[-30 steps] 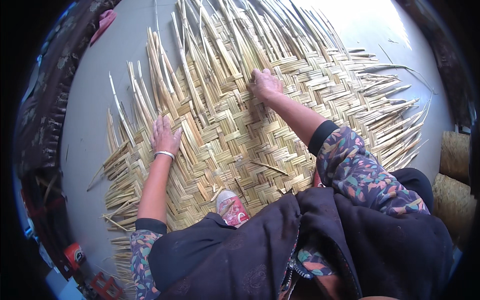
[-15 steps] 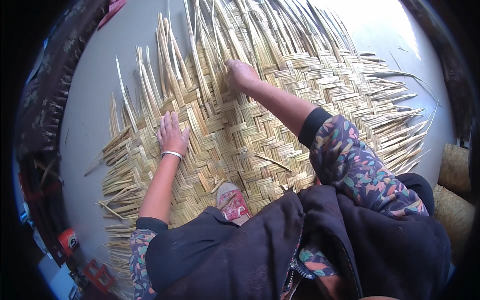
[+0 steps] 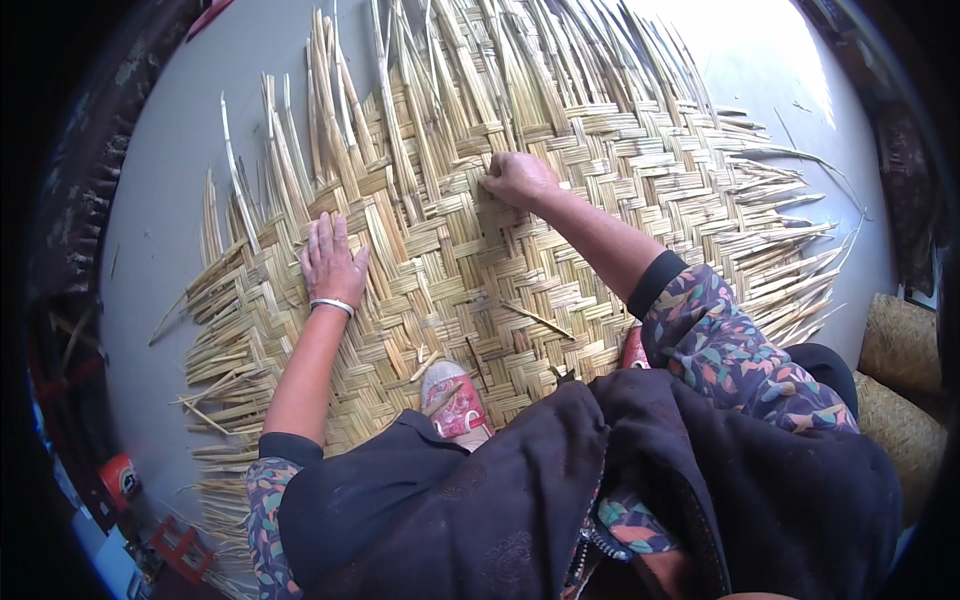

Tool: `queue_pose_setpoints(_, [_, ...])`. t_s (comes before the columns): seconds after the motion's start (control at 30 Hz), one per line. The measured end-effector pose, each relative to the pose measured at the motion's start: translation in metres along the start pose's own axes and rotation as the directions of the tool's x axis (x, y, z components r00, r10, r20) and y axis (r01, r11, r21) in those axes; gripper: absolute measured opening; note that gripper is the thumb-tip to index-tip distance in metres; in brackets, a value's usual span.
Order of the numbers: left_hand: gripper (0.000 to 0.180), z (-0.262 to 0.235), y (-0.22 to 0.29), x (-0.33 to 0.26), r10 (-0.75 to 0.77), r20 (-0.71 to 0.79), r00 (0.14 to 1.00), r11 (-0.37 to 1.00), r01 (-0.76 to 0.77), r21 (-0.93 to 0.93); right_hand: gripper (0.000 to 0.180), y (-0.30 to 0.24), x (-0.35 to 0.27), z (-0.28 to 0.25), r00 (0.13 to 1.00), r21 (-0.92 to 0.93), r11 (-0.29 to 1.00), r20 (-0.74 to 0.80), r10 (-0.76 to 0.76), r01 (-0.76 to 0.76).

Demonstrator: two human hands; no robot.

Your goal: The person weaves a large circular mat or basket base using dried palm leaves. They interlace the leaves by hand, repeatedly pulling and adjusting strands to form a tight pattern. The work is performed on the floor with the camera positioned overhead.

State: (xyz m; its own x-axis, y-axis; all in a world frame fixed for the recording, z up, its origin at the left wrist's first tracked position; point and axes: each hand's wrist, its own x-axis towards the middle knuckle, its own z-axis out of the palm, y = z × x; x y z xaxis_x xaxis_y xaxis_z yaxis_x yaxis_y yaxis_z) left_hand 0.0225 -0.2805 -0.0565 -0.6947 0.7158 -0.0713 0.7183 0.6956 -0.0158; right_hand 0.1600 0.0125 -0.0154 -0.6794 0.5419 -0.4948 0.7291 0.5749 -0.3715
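A large mat of flat straw-coloured strips [image 3: 430,285], woven in a zigzag pattern, lies on the floor under both hands. My left hand [image 3: 334,262] rests open on its left part, fingers stretched forward and palm down; a white bracelet circles that wrist. Farther forward and to the right, my right hand [image 3: 524,181] is closed in a fist over the weave near the unwoven strips. Its fingertips are turned down and out of sight, so what they grip, if anything, cannot be made out. Long loose strip ends [image 3: 470,70] fan out along the far edge.
My red-patterned shoe [image 3: 458,405] stands on the mat, and part of the other red shoe [image 3: 634,350] shows by my right knee. A short loose stalk [image 3: 540,320] lies on the weave. Rolled woven mats [image 3: 900,345] stand at right; a red container [image 3: 120,480] sits at left.
My right hand has come back toward me and a little to the right, still closed. My left hand stays flat on the mat. The view has shifted slightly.
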Motion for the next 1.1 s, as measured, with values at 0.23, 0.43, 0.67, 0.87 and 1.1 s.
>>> queue_pose_setpoints(0.23, [0.07, 0.001, -0.001, -0.001, -0.009, -0.001, 1.0, 1.0, 0.009, 0.019, 0.028, -0.006, -0.002, 0.002, 1.0, -0.059, 0.998, 0.0, 0.002, -0.002])
queue_pose_setpoints(0.43, [0.069, -0.002, 0.002, 0.0, -0.021, 0.032, 0.999, 1.0, 0.022, -0.017, 0.031, -0.007, -0.004, 0.001, 1.0, -0.086, 0.996, -0.017, -0.025, 0.023])
queue_pose_setpoints(0.67, [0.068, -0.005, 0.003, 0.0, -0.022, 0.072, 0.997, 1.0, 0.021, 0.013, 0.045, -0.003, -0.006, -0.004, 0.996, 0.021, 1.0, 0.093, -0.006, 0.004])
queue_pose_setpoints(0.87, [0.067, -0.008, 0.001, 0.0, -0.032, 0.084, 0.996, 0.999, 0.031, 0.006, 0.051, -0.021, -0.011, -0.005, 0.996, -0.178, 0.984, 0.092, -0.001, 0.018])
queue_pose_setpoints(1.1, [0.068, 0.0, 0.002, -0.001, -0.024, 0.031, 0.999, 1.0, 0.024, 0.02, 0.041, -0.031, -0.016, -0.007, 0.996, -0.142, 0.99, 0.083, 0.04, -0.028])
